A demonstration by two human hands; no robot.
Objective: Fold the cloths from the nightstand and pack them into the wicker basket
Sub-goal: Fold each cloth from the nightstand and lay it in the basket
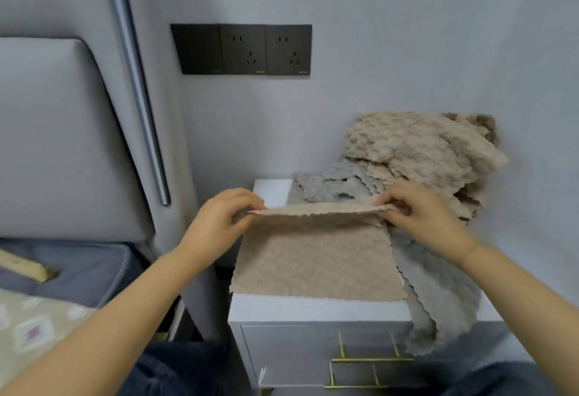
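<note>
I hold a beige cloth [316, 258] over the white nightstand [313, 309]. My left hand [216, 223] pinches its far left corner, fingers curled round the edge, and my right hand [419, 207] pinches the far right corner the same way. The far edge is lifted and stretched between my hands, while the near part lies flat on the top. A grey cloth [438, 289] lies beside it on the right and hangs over the front edge. More beige cloths [423, 151] are heaped against the wall [407, 35] behind.
</note>
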